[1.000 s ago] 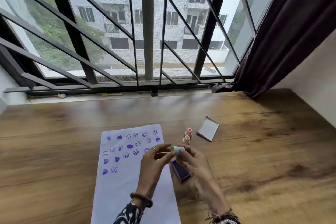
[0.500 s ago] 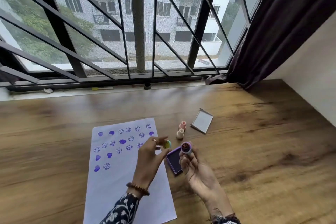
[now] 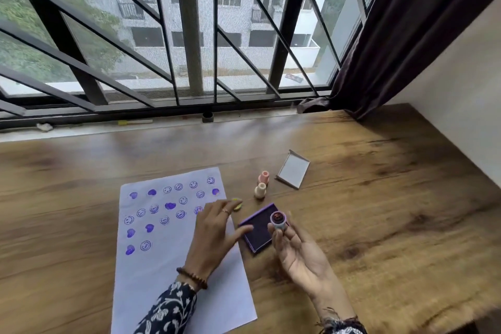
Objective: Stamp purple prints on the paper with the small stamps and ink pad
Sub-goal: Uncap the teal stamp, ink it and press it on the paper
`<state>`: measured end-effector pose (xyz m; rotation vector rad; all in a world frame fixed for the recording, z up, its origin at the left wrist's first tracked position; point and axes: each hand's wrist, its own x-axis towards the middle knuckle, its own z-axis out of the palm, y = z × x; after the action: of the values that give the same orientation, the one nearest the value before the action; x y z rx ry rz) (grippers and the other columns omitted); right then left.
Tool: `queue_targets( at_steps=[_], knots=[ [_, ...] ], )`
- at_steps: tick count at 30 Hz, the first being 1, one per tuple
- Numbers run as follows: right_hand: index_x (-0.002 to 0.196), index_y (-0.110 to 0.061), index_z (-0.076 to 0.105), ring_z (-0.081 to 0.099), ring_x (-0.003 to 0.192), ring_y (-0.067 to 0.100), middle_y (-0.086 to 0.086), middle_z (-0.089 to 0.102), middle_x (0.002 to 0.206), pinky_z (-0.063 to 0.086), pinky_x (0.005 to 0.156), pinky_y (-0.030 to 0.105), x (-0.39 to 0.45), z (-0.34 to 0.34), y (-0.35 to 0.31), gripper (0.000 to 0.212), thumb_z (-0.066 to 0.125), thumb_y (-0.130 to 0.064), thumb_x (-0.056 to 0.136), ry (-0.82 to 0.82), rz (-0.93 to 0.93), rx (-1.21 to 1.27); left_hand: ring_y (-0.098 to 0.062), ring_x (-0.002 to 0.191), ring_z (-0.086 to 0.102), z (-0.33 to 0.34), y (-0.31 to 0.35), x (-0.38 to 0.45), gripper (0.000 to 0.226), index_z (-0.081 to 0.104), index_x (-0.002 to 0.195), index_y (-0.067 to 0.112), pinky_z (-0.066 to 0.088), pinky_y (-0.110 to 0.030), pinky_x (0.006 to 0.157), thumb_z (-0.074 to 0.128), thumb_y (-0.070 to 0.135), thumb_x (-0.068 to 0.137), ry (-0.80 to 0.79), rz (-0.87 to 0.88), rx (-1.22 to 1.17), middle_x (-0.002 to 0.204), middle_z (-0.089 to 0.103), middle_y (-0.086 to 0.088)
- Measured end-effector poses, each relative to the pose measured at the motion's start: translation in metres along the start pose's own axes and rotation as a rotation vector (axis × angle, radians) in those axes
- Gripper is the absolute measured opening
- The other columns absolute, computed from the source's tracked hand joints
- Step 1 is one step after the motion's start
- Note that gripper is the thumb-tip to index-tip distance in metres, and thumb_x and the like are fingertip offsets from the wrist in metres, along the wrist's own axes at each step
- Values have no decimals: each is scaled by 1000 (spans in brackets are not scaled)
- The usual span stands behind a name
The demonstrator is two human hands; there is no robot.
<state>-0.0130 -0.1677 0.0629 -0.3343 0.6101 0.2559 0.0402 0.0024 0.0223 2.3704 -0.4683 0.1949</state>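
Note:
A white paper point(image 3: 173, 274) lies on the wooden table point(image 3: 379, 211), its upper part covered with purple smiley and heart prints. My right hand point(image 3: 298, 249) pinches a small stamp point(image 3: 278, 218) at its fingertips, inked face turned up, just over the open purple ink pad point(image 3: 257, 230). My left hand point(image 3: 214, 233) hovers over the paper's right edge with thumb and fingers spread. A yellow-green stamp cap point(image 3: 237, 204) sits blurred at its fingertips, beside the paper.
Two more small stamps, pink point(image 3: 264, 177) and cream point(image 3: 260, 190), stand upright behind the ink pad. The pad's lid point(image 3: 294, 169) lies to their right. A barred window runs along the table's far edge, and a dark curtain point(image 3: 406, 35) hangs at the right.
The cap came off the stamp: my hands parted, my left carried the cap toward the paper's edge and spread open. My right hand turned the stamp face up over the ink pad.

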Motion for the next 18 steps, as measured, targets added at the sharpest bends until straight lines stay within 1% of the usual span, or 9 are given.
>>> queue_targets(
  at_steps=[2, 5, 8, 10, 12, 13, 15, 16, 18],
  knots=[
    [82, 9, 69, 71, 60, 24, 22, 71, 73, 59, 50, 25, 1, -5, -1, 63, 93, 1, 25, 32, -20, -33, -19, 101, 46, 2, 3, -15, 68, 59, 115, 17, 33, -29, 81, 77, 52, 60, -41, 12, 52, 109, 63, -7],
    [85, 2, 68, 70, 60, 14, 13, 73, 72, 57, 51, 19, 6, -9, -2, 30, 77, -4, 57, 131, -105, -196, -16, 100, 39, 8, 5, -25, 73, 59, 114, 19, 26, -30, 78, 78, 58, 54, -86, 4, 85, 108, 63, -7],
    [79, -6, 74, 68, 65, 10, 10, 73, 77, 54, 56, 15, 8, 3, -3, 8, 70, -10, 73, 217, -272, -717, -15, 98, 39, 8, 6, -25, 69, 59, 113, 21, 24, -31, 78, 73, 60, 57, -80, -17, 80, 107, 63, -6],
    [74, -10, 73, 68, 66, 14, 13, 72, 81, 55, 57, 19, 8, 15, -6, 4, 70, -10, 76, 338, -418, -1148, -14, 97, 40, 9, 5, -26, 68, 59, 112, 21, 24, -30, 79, 69, 61, 58, -73, -21, 71, 106, 63, -5],
    [73, -14, 72, 67, 67, 18, 10, 72, 77, 55, 62, 30, 6, 29, -13, 4, 70, -17, 74, 461, -663, -1615, -14, 99, 39, 10, 3, -26, 69, 58, 113, 21, 24, -30, 80, 74, 59, 58, -67, -19, 63, 107, 62, -4],
    [73, -14, 70, 65, 68, 20, 7, 71, 76, 53, 63, 33, 5, 36, -15, 6, 70, -20, 74, 475, -793, -1786, -14, 100, 39, 11, 3, -26, 69, 58, 113, 22, 24, -30, 81, 76, 58, 57, -64, -19, 66, 107, 62, -5],
    [76, -16, 69, 61, 67, 18, 2, 67, 77, 47, 62, 29, 5, 44, -14, 6, 69, -21, 77, 439, -987, -1896, -14, 101, 39, 13, 1, -27, 69, 58, 114, 21, 24, -30, 83, 76, 57, 58, -63, -23, 81, 108, 62, -5],
    [79, -16, 69, 60, 68, 17, 1, 65, 79, 44, 62, 27, 6, 44, -10, 5, 67, -21, 79, 421, -1006, -1912, -15, 102, 39, 13, 0, -27, 70, 58, 115, 21, 24, -31, 84, 75, 58, 58, -67, -27, 86, 108, 62, -6],
    [89, -13, 68, 59, 75, 19, 5, 64, 89, 40, 65, 24, 12, 35, 3, 10, 62, -19, 85, 398, -912, -1996, -14, 103, 39, 13, 0, -27, 70, 58, 116, 22, 24, -31, 85, 73, 60, 59, -75, -38, 87, 108, 62, -6]
  ],
)
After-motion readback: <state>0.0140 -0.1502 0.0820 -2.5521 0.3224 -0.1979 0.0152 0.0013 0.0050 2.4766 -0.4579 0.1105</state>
